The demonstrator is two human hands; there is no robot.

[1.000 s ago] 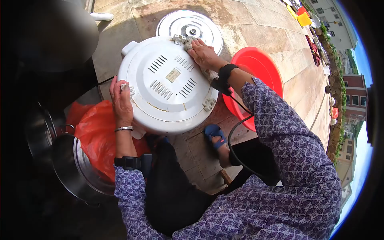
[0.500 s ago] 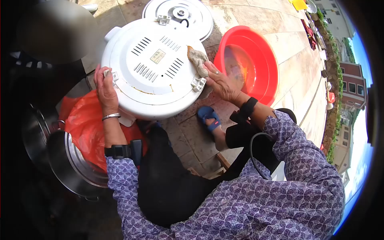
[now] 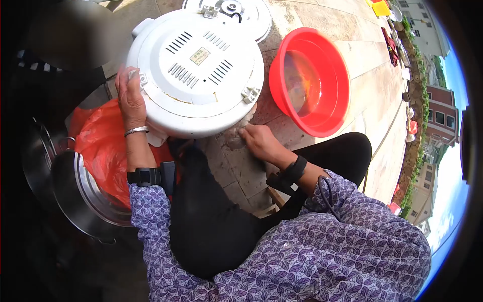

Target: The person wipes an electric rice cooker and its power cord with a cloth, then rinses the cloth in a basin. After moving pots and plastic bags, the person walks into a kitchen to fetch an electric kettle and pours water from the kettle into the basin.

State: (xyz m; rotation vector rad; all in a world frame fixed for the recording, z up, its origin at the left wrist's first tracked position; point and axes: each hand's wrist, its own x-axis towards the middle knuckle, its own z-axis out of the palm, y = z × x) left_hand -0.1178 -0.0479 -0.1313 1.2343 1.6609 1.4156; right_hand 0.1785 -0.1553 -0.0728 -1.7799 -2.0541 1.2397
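A round white electric cooker (image 3: 166, 60) shows its underside, with vent slots, a small label, metal-bracketed feet and brown stains near the lower rim. My left hand (image 3: 132, 98) grips its left edge beside one foot, thumb on top. Just below the cooker's lower right edge is my right hand (image 3: 266, 143), closed on a greyish cloth (image 3: 245, 121). Part of the cloth is hidden behind the fingers and the cooker's side.
A red basin (image 3: 337, 65) with some water stands to the right. Behind the cooker lies a round lid (image 3: 259, 20). At lower left are a metal pot (image 3: 65, 191) and a red plastic bag (image 3: 103, 146). Stone paving (image 3: 322, 15) runs beneath.
My right hand has moved from the cooker's right upper surface down to below its lower right edge, taking the cloth along. My left hand keeps its hold.
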